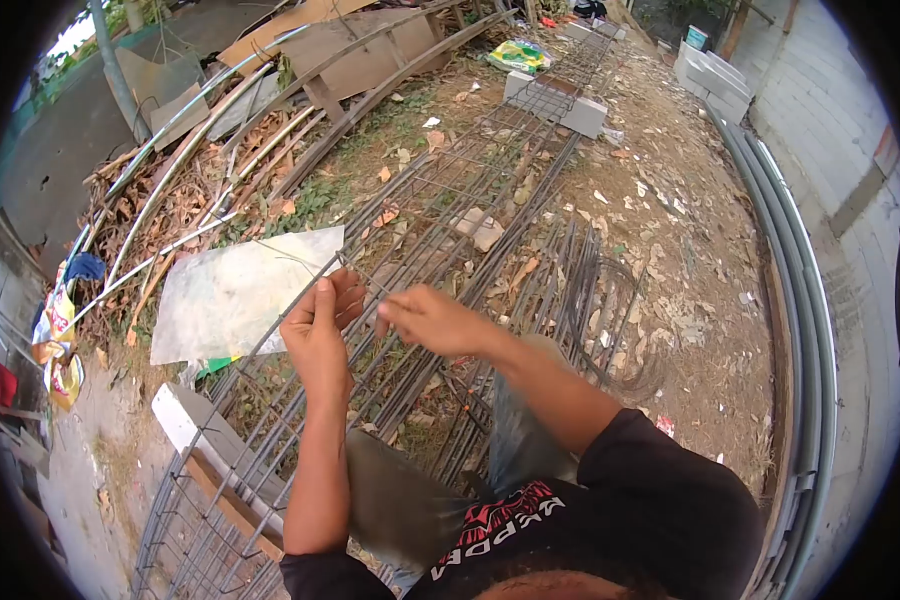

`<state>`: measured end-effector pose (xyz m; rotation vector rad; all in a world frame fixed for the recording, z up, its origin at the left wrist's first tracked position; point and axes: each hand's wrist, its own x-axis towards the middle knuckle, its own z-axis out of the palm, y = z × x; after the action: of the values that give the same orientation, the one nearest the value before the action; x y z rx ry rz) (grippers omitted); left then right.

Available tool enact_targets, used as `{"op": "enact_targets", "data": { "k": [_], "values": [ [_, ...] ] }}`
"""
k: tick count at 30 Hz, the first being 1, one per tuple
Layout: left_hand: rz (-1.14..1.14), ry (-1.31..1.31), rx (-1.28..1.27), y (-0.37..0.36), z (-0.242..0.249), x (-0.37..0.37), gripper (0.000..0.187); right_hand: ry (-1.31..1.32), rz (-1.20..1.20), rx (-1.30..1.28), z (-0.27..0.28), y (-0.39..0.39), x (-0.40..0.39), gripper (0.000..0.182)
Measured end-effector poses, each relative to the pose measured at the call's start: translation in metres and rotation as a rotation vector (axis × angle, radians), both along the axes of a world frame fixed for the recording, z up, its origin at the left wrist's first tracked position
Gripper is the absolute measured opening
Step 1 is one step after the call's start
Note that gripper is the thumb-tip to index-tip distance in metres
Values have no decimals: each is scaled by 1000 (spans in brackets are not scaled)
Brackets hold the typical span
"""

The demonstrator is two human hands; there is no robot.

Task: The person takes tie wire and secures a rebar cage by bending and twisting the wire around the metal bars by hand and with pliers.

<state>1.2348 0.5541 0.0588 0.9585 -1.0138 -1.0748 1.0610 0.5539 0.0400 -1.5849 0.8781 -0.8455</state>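
Note:
A long steel rebar cage [450, 180] runs diagonally from the lower left to the far top, its long bars crossed by square stirrups. My left hand [318, 325] is at the cage's near-side upper bar, thumb and fingers closed together beside a stirrup. What it pinches is too small to make out. Just to its right, my right hand [428, 318] hovers over the cage with fingers curled in. Whatever lies inside those fingers is hidden. Behind my left hand, a whitish sheet [235, 285] lies on the ground by the cage.
Concrete blocks [580, 118] support the cage's far part, and a pale block [185, 415] sits under its near end. Loose rods [570, 275] lie right of the cage. Grey pipes [805, 330] line the right wall. Scrap boards [370, 60] and leaves cover the left.

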Motion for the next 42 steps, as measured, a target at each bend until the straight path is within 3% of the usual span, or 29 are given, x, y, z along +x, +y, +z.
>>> {"op": "enact_targets", "data": {
  "k": [1, 3, 6, 7, 10, 13, 15, 16, 19, 22, 25, 31, 34, 37, 42],
  "values": [
    [25, 18, -43, 0, -2, -4, 40, -17, 218, 128, -10, 13, 13, 49],
    [-71, -30, -70, 7, 5, -6, 40, -207, 391, 656, -12, 32, 24, 55],
    [-90, -80, -103, 9, 7, -10, 36, -511, 354, 781, -32, 32, 18, 58],
    [-94, -131, -90, 11, 6, -8, 35, -463, 461, 764, -39, 27, 14, 57],
    [-46, -289, -133, 14, 2, -11, 28, -2, 182, 372, -27, 34, 22, 49],
    [15, -512, -257, 14, 0, -15, 27, -154, -503, -441, -48, 2, 20, 38],
    [-38, -589, -229, 17, -1, -18, 26, -439, -530, -191, 15, 11, 0, 30],
    [-77, -589, -228, 19, -2, -22, 25, -423, -554, -212, 23, 6, -7, 29],
    [-184, -577, -224, 24, -7, -31, 26, -325, -610, -257, 32, -7, -22, 27],
    [-226, -387, -128, 32, 3, -39, 28, -414, -490, -101, 28, -5, -20, 25],
    [-186, -449, -190, 27, -1, -34, 30, -590, -507, 22, 36, 5, -11, 22],
    [-248, -323, -84, 27, -3, -33, 34, -460, -467, -258, 21, 5, -11, 24],
    [-175, -303, -123, 27, -6, -37, 35, -217, -493, -242, 28, 17, -9, 24],
    [-20, -284, -203, 20, -6, -36, 34, -54, -516, -413, 30, 27, -2, 22],
    [-31, -206, -190, 12, -7, -31, 33, 50, -647, -597, 23, 31, 4, 18]
  ]
}}
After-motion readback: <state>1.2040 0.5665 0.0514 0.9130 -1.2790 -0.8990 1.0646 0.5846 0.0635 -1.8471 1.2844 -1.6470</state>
